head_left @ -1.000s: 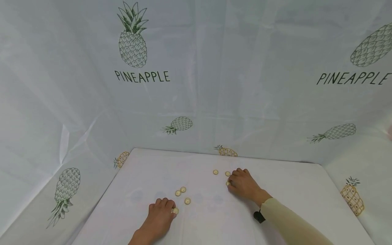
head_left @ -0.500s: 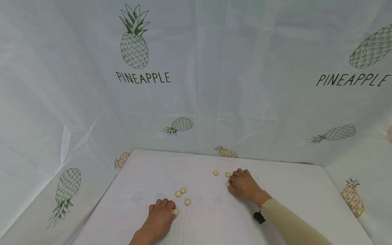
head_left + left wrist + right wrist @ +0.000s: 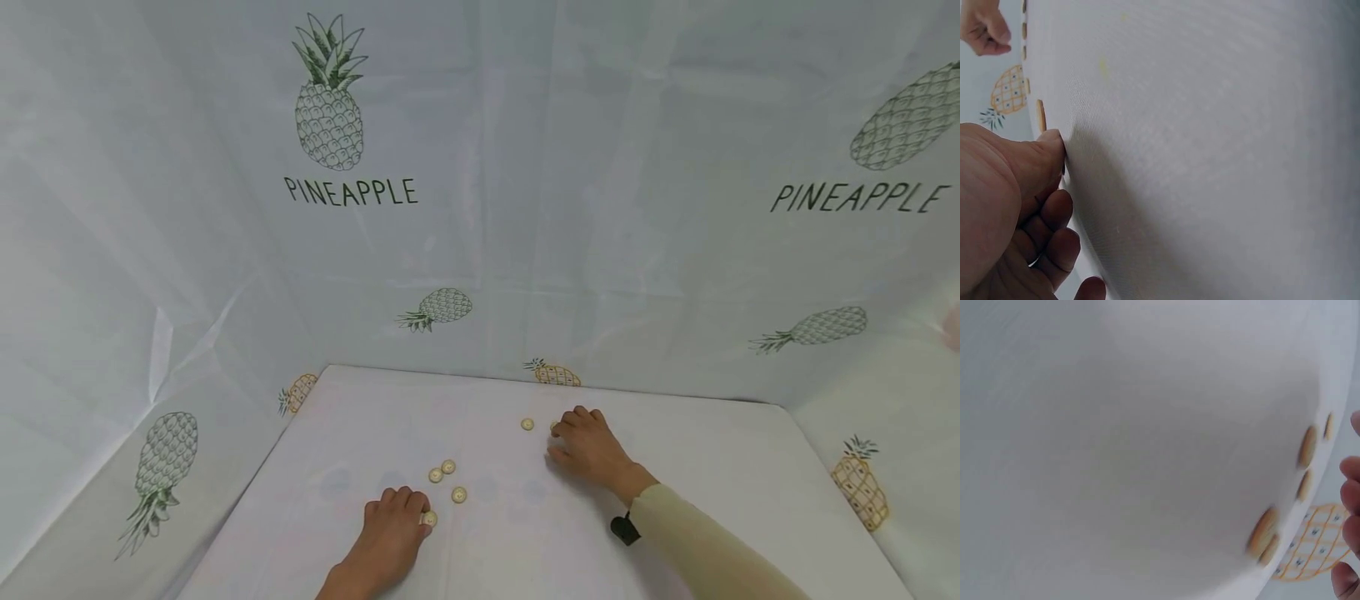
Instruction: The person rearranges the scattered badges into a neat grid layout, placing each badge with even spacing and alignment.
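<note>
In the head view my left hand (image 3: 386, 533) rests low on the white table, pinching a small round pale wooden disc (image 3: 429, 518) between thumb and fingers. The left wrist view shows the thumb (image 3: 1050, 147) pressed at the table surface. Just beyond it lies another disc (image 3: 1040, 115). Farther back on the right, my right hand (image 3: 592, 450) hovers with thumb and forefinger apart. Its forefinger partly covers a disc (image 3: 555, 427). Nothing shows between the fingers (image 3: 1350, 494) in the right wrist view; several blurred discs (image 3: 1263, 531) lie past them.
A loose disc (image 3: 527, 423) lies left of my right hand. Nearer my left hand lie a touching pair of discs (image 3: 448, 467) and a single disc (image 3: 459, 494). White pineapple-print sheeting (image 3: 570, 233) stands around the table. A small black object (image 3: 625, 530) hangs at my right wrist.
My right thumb and forefinger have spread, and the hand has shifted slightly left. The disc at its thumb is no longer visible in the head view. My left hand stays put.
</note>
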Motion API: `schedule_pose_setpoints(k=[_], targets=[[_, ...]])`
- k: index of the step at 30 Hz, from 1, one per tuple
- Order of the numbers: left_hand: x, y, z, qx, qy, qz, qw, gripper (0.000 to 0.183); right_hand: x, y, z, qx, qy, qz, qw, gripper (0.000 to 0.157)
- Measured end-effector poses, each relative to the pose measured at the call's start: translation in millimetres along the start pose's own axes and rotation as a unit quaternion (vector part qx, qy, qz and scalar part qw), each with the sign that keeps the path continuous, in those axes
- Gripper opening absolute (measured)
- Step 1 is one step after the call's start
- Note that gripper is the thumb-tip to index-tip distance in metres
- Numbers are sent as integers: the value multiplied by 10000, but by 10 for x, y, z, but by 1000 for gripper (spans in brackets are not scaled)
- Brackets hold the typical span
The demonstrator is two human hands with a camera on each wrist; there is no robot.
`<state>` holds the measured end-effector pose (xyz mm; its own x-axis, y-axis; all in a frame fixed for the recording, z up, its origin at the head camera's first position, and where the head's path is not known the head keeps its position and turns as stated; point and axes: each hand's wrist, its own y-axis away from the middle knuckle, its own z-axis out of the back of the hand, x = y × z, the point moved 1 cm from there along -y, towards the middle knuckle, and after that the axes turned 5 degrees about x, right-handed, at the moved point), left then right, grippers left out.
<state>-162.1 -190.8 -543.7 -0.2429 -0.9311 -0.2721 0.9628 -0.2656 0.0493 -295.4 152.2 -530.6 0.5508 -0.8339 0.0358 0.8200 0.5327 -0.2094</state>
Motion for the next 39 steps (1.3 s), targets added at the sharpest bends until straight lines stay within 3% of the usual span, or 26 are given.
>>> schedule_pose_setpoints(k=[8,22,30,39], targets=[[4,2,-30,-10,-11,17,10000,19,367,-155,-63,-21,-181,117,9998,21],[22,5,-74,5,-118,31,9999,22,1237,-281,-130,422,-81,831,9956,35],[50,11,-70,-71,19,-60,10000,22,1453,-287,-199,522,71,1088,9927,35],[33,27,-56,-152,14,-91,9998,22,1514,-259,-268,576,269,1153,9913,26]])
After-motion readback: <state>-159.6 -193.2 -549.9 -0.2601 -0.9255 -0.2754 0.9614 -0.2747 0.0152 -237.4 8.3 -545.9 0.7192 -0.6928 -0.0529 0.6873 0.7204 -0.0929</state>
